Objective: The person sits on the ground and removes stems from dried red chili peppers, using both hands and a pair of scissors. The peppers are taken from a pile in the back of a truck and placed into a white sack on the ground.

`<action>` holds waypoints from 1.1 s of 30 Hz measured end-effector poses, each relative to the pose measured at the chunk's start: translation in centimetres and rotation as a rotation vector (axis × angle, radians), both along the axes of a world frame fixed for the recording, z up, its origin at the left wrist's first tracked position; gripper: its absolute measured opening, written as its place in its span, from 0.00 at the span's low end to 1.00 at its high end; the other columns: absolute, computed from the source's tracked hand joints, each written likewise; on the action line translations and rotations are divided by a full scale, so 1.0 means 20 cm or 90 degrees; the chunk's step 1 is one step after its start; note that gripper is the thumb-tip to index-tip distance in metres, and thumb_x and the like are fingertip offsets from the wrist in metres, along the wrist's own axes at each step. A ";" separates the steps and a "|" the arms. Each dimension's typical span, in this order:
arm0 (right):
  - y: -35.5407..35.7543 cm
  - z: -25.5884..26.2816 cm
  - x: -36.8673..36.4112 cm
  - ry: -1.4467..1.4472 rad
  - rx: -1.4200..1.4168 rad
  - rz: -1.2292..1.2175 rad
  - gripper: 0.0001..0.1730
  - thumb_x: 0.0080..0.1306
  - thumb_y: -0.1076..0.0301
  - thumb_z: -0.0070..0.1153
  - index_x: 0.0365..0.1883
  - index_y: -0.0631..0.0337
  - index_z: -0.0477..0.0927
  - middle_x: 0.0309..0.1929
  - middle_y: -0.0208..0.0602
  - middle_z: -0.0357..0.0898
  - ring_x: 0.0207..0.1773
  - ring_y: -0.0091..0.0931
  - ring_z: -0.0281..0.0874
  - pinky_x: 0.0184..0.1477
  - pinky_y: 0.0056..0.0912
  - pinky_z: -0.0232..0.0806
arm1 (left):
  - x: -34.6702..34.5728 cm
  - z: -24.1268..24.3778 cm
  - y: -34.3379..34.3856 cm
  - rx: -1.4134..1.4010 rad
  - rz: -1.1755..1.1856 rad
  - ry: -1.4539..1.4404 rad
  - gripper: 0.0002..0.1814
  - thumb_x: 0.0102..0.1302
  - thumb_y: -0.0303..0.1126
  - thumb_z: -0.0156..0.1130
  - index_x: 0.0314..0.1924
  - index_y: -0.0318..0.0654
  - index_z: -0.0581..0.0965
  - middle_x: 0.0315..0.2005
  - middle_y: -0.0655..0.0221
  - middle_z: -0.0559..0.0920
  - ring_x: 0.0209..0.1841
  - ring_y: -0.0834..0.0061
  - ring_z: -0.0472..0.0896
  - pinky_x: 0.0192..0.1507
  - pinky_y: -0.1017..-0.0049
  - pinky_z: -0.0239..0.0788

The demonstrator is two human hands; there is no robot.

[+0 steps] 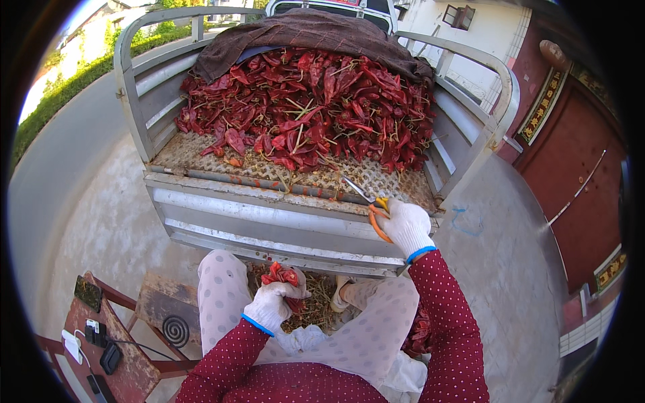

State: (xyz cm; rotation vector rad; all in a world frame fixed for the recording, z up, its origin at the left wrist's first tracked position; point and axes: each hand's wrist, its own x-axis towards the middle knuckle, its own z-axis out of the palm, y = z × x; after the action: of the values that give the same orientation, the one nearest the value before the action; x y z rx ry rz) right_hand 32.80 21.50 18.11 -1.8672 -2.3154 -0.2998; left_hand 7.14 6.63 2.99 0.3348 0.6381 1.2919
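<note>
My left hand (274,299), in a white knit glove with a blue cuff, is closed around a small bunch of red chili peppers (280,274) above my lap. In my right hand (409,226), gloved the same way, is a pair of scissors (375,201) with orange and yellow handles. Their blades point forward and left over the rear edge of a truck bed (282,194). Beyond them lies a large heap of dried red chili peppers (312,111), many with pale stems. A dark brown cloth (322,32) covers the top of the heap.
Metal side rails (132,85) flank the bed, and its lowered tailgate (272,216) hangs before my knees. Cut stems (320,297) litter the ground between my feet. To my left, a wooden bench (126,360) carries a phone (88,293) and chargers. More peppers (419,330) sit beside my right thigh.
</note>
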 end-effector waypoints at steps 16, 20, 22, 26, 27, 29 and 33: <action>0.10 0.05 -0.33 0.243 -0.136 0.102 0.34 0.63 0.43 0.61 0.57 0.60 0.81 0.48 0.53 0.85 0.54 0.46 0.84 0.56 0.43 0.73 | -0.07 0.04 0.03 0.089 0.012 0.006 0.14 0.49 0.13 0.57 0.36 0.33 0.77 0.30 0.64 0.79 0.35 0.66 0.80 0.48 0.61 0.79; -0.41 -0.12 -0.49 0.367 -0.328 0.158 0.49 0.56 0.39 0.65 0.70 0.59 0.70 0.60 0.55 0.80 0.59 0.46 0.81 0.61 0.41 0.72 | -0.03 -0.08 0.09 0.040 0.046 0.050 0.18 0.54 0.12 0.62 0.45 0.34 0.80 0.38 0.65 0.84 0.41 0.70 0.83 0.50 0.70 0.78; -0.59 -0.23 -0.56 0.402 -0.380 0.167 0.53 0.54 0.39 0.66 0.74 0.57 0.66 0.62 0.57 0.78 0.60 0.48 0.81 0.61 0.42 0.72 | 0.01 -0.28 0.15 0.005 0.060 -0.034 0.21 0.62 0.23 0.63 0.57 0.38 0.76 0.48 0.63 0.83 0.48 0.66 0.83 0.54 0.68 0.77; -0.67 -0.44 -0.67 0.490 -0.295 0.105 0.49 0.54 0.42 0.66 0.74 0.47 0.66 0.55 0.55 0.79 0.54 0.51 0.83 0.55 0.51 0.75 | 0.02 -0.52 0.26 0.005 -0.043 -0.242 0.24 0.75 0.46 0.59 0.65 0.43 0.73 0.56 0.58 0.81 0.56 0.60 0.81 0.61 0.61 0.74; -0.68 -0.48 -0.64 0.517 -0.277 0.092 0.45 0.56 0.44 0.65 0.72 0.46 0.68 0.54 0.55 0.79 0.52 0.51 0.83 0.55 0.51 0.75 | 0.04 -0.48 0.25 0.000 -0.073 -0.209 0.25 0.75 0.48 0.58 0.65 0.43 0.72 0.57 0.58 0.80 0.56 0.60 0.81 0.61 0.61 0.74; -0.68 -0.52 -0.61 0.569 -0.240 0.112 0.38 0.60 0.47 0.63 0.69 0.43 0.72 0.52 0.56 0.80 0.50 0.51 0.83 0.53 0.51 0.75 | 0.06 -0.42 0.23 0.002 -0.108 -0.153 0.26 0.76 0.51 0.56 0.65 0.42 0.72 0.58 0.58 0.80 0.57 0.59 0.81 0.62 0.59 0.73; -0.72 -0.60 -0.39 0.631 -0.136 0.055 0.25 0.63 0.52 0.60 0.58 0.49 0.82 0.47 0.51 0.82 0.50 0.47 0.83 0.52 0.47 0.75 | 0.19 -0.40 0.16 -0.057 -0.220 -0.275 0.30 0.75 0.45 0.62 0.69 0.42 0.66 0.62 0.59 0.76 0.61 0.62 0.78 0.66 0.59 0.71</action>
State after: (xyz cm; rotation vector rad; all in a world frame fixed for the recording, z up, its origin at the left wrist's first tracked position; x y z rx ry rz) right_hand 24.97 7.15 6.19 -1.4527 -1.7285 0.7432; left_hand 11.00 9.77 -4.97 0.0786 0.2542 0.9574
